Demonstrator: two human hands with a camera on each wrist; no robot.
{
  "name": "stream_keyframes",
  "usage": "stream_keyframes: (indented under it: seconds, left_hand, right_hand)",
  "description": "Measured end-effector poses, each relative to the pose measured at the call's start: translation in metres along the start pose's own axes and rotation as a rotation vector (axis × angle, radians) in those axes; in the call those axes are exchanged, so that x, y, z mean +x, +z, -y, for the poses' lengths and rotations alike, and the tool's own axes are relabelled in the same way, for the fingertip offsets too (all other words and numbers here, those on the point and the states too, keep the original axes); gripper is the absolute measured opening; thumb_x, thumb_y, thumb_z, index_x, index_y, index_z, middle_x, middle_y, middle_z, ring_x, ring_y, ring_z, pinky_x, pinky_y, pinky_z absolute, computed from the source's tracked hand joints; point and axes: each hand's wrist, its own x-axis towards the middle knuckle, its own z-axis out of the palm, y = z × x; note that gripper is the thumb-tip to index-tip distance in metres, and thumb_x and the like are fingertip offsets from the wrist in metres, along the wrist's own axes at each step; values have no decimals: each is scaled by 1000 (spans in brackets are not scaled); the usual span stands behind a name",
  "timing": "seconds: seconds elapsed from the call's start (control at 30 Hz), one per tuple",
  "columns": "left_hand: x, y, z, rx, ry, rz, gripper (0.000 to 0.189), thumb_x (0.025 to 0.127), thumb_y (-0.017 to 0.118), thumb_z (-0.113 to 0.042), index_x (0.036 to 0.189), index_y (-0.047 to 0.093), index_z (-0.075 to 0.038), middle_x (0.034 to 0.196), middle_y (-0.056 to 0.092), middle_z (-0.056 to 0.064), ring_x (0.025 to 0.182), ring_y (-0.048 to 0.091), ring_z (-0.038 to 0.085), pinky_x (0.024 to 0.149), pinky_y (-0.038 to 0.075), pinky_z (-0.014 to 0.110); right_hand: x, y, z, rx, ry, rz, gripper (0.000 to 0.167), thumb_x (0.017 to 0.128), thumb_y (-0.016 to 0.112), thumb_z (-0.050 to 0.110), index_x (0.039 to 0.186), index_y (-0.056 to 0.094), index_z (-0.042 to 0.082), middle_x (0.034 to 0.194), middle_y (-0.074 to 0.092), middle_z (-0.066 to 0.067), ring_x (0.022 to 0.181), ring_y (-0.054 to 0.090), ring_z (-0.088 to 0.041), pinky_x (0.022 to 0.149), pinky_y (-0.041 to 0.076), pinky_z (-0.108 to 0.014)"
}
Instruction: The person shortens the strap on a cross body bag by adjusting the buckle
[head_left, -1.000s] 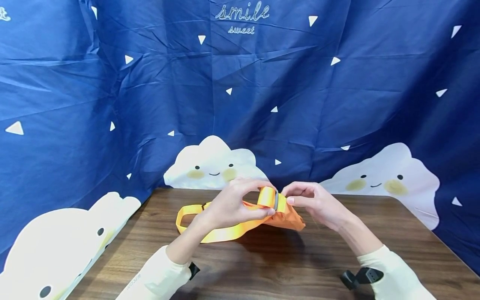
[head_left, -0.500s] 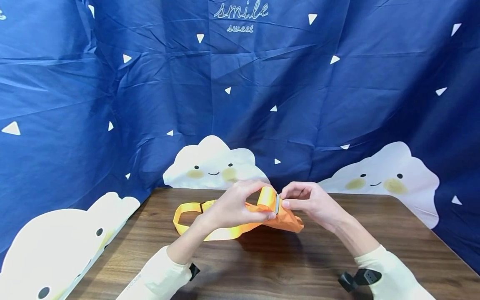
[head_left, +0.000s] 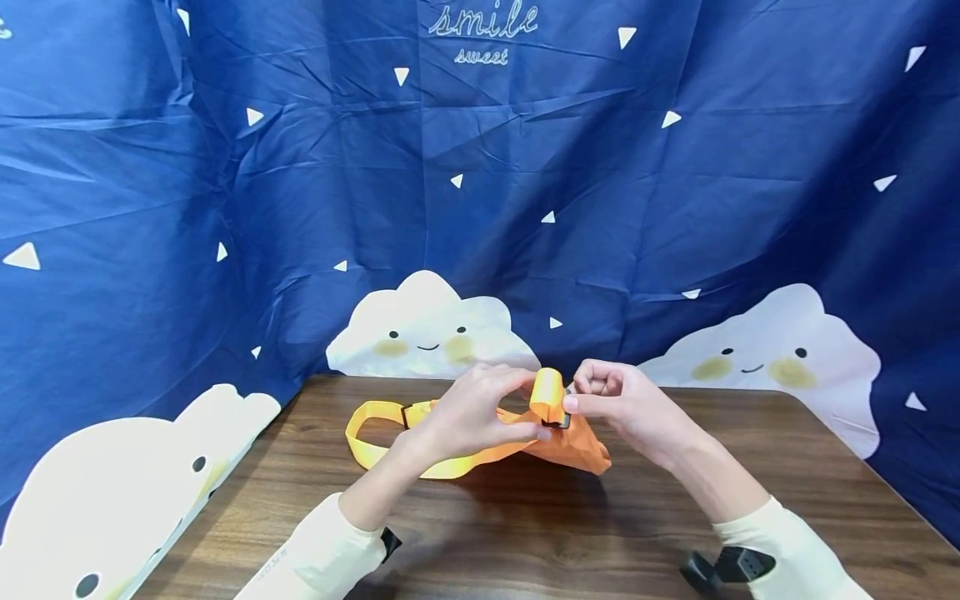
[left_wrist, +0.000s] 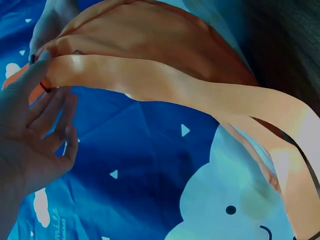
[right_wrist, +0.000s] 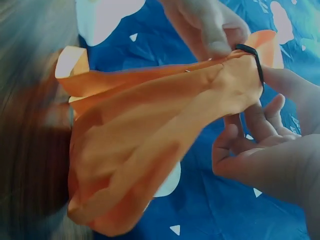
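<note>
An orange cloth bag with a flat yellow-orange strap is held up over the table. A dark slide buckle sits on the strap by the bag's narrow end, and a short strap loop stands up from it. Thumb and fingers of my left hand pinch the buckle from the left side. From the right, my right hand pinches the strap at the buckle, thumb in front. The right wrist view shows the bag hanging wide from the buckle. In the left wrist view the strap runs across the bag.
The brown wooden table lies below both hands. A second dark slider is on the strap's left loop. Behind the table hangs a blue curtain printed with clouds and triangles.
The short strap loop has risen and shifted slightly right. The buckle has tilted, from upright to nearly flat. My right thumb now overlaps the strap beside the buckle; my left hand has barely moved.
</note>
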Motion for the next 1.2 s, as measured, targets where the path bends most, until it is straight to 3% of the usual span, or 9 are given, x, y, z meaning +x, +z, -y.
stream_keyframes:
  seconds: [0.17, 0.33, 0.43, 0.6, 0.77, 0.93, 1.0, 1.1, 1.2]
  left_hand:
    - [0, 0, 1, 81, -11, 2, 42, 82, 88, -32, 115, 73, -11, 101, 72, -4, 96, 65, 8, 91, 45, 30]
    - [-4, 2, 9, 196, -63, 89, 36, 86, 84, -35, 114, 74, -16, 101, 72, -8, 96, 62, 8, 88, 44, 33]
    - [-8, 6, 14, 187, -95, 127, 35, 87, 81, -32, 117, 72, -15, 105, 71, -7, 98, 64, 10, 90, 46, 31]
    - [-9, 20, 22, -68, -154, 113, 50, 89, 74, -21, 135, 59, -10, 114, 69, -2, 104, 63, 10, 93, 50, 28]
    - [-9, 24, 41, -351, -316, -40, 33, 91, 63, -4, 124, 63, -10, 96, 66, 6, 80, 59, 12, 73, 51, 28]
    - [-23, -4, 79, -696, -624, -291, 15, 98, 61, -3, 110, 67, -8, 86, 61, 6, 67, 52, 15, 59, 45, 24]
    - [-36, -18, 94, -801, -691, -346, 12, 98, 62, -3, 108, 67, -8, 81, 58, 2, 62, 48, 12, 55, 42, 21]
    - [-58, -40, 114, -871, -726, -359, 15, 97, 61, 0, 109, 65, -8, 74, 53, -1, 51, 37, 9, 46, 32, 20]
    - [-72, -63, 133, -809, -705, -312, 17, 98, 61, 1, 112, 63, -7, 73, 55, -1, 48, 36, 10, 45, 34, 21]
  right_hand:
    - [-2, -6, 7, 212, -6, 12, 25, 96, 62, -1, 80, 47, 10, 78, 49, 1, 77, 52, -15, 68, 42, -25]
    - [-4, -13, 13, 404, -46, 46, 25, 101, 49, -4, 82, 48, 11, 80, 53, 1, 72, 53, -11, 62, 44, -22]
    - [-6, -14, 15, 483, -63, 58, 26, 103, 44, -5, 84, 52, 11, 79, 55, 0, 69, 54, -11, 61, 46, -22]
    - [-3, -13, 12, 482, -66, 58, 26, 103, 44, -4, 85, 54, 11, 77, 51, 2, 66, 50, -10, 59, 44, -21]
    - [-1, -28, 10, 572, -156, 79, 29, 106, 37, -3, 89, 59, 6, 84, 63, -5, 74, 60, -15, 67, 50, -23]
    - [-14, -72, 13, 996, -285, 141, 36, 111, 26, 3, 103, 59, -9, 104, 66, -29, 97, 64, -40, 90, 52, -42]
    - [-22, -91, 11, 1154, -321, 141, 39, 112, 26, 8, 107, 57, -15, 105, 62, -35, 100, 60, -49, 95, 49, -50]
    - [-34, -116, 4, 1301, -341, 119, 44, 113, 25, 11, 108, 56, -19, 103, 60, -38, 99, 57, -52, 95, 46, -53]
    - [-40, -134, 2, 1350, -285, 107, 44, 113, 23, 15, 104, 54, -16, 97, 57, -35, 95, 56, -47, 93, 45, -51]
